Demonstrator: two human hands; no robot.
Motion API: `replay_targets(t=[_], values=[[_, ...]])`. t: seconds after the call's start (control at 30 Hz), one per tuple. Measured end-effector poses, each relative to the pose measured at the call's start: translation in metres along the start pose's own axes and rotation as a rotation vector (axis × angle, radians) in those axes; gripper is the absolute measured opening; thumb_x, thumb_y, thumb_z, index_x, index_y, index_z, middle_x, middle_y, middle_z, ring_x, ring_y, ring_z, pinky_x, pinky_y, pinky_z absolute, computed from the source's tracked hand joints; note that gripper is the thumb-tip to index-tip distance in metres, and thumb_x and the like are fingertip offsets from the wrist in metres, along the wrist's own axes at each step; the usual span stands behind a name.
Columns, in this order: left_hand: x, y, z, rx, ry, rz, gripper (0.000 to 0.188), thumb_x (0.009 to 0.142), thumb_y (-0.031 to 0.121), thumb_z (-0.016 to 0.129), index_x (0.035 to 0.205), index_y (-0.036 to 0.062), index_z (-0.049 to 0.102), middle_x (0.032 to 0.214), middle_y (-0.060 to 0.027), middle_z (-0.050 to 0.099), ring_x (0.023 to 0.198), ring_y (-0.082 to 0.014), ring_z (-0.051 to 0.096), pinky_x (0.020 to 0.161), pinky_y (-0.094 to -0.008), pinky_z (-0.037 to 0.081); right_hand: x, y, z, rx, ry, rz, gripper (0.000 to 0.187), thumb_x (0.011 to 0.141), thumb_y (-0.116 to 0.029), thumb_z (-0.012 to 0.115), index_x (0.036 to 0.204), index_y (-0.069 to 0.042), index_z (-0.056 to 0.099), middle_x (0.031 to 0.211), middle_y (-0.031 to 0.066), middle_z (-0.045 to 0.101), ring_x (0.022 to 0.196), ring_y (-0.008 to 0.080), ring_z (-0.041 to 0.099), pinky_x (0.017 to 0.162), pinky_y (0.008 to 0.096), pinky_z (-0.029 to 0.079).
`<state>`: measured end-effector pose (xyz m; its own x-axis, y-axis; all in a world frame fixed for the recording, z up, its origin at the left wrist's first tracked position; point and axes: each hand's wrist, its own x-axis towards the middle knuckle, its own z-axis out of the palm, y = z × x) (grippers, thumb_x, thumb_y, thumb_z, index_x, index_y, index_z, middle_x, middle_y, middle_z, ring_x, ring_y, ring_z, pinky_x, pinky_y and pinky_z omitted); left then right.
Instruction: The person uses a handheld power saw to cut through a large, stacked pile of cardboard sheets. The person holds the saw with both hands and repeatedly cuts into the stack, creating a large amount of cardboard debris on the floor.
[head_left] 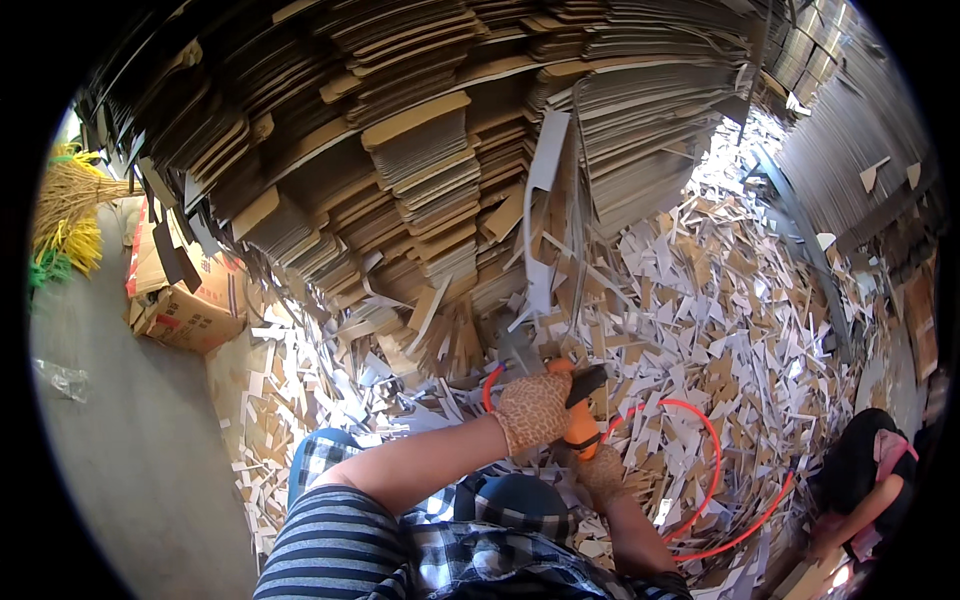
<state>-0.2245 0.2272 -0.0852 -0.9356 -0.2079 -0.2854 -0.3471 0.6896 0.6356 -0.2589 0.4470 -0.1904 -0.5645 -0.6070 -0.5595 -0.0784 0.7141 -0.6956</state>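
Note:
An orange and black hand-held air tool is between my two hands, low in front of my lap. My left hand, in a tan patterned glove, is closed around the upper part of it. Gloved the same way, my right hand grips its lower end; part of that hand is in shadow. A red hose loops over the scraps to the right, and another bit shows left of my left glove. Just beyond the tool stands a tall stack of die-cut cardboard sheets, with a torn grey-white strip hanging down its front.
Cardboard offcuts cover the ground around me. A printed carton sits at left beside the grey floor, below a straw broom. Another sheet stack rises at far right. A co-worker is at lower right.

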Motion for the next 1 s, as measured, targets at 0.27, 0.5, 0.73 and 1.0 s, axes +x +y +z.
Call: replay_targets(t=[0.27,0.5,0.73,1.0], values=[[0.006,0.024,-0.059,0.038,0.077,-0.038,0.051,0.082,0.029,0.066,0.127,0.0060,0.056,0.094,-0.0223,0.069,0.090,-0.0384,0.068,0.079,-0.0474,0.053,0.045,-0.036,-0.014,-0.288,0.201,-0.109,0.027,0.093,-0.026,0.056,0.112,-0.009,0.064,0.099,0.0149,0.070,0.093,0.0340,0.066,0.078,0.0406,0.051],[0.036,-0.026,-0.032,-0.080,0.081,0.011,0.046,0.076,0.017,0.066,0.121,0.0075,0.060,0.095,-0.0206,0.069,0.095,-0.0362,0.068,0.081,-0.0477,0.053,0.068,0.003,0.012,-0.283,0.233,0.052,0.047,0.088,-0.049,0.063,0.115,-0.011,0.068,0.106,0.0206,0.070,0.102,0.0392,0.066,0.084,0.0456,0.052],[0.046,-0.037,-0.008,-0.067,0.055,0.019,0.041,0.076,0.015,0.067,0.116,0.0075,0.062,0.092,-0.0188,0.070,0.092,-0.0363,0.069,0.080,-0.0467,0.053,0.054,0.015,0.014,-0.154,0.226,-0.086,0.050,0.088,-0.050,0.062,0.118,-0.010,0.067,0.106,0.0209,0.070,0.102,0.0396,0.065,0.084,0.0478,0.051],[0.044,-0.044,-0.030,0.017,0.072,-0.059,0.045,0.084,0.031,0.067,0.127,0.0179,0.062,0.100,-0.0178,0.070,0.091,-0.0348,0.069,0.081,-0.0454,0.054,0.077,0.002,0.005,-0.446,0.170,0.027,0.047,0.091,-0.045,0.058,0.123,-0.011,0.062,0.107,0.0191,0.070,0.101,0.0374,0.066,0.085,0.0482,0.051]])
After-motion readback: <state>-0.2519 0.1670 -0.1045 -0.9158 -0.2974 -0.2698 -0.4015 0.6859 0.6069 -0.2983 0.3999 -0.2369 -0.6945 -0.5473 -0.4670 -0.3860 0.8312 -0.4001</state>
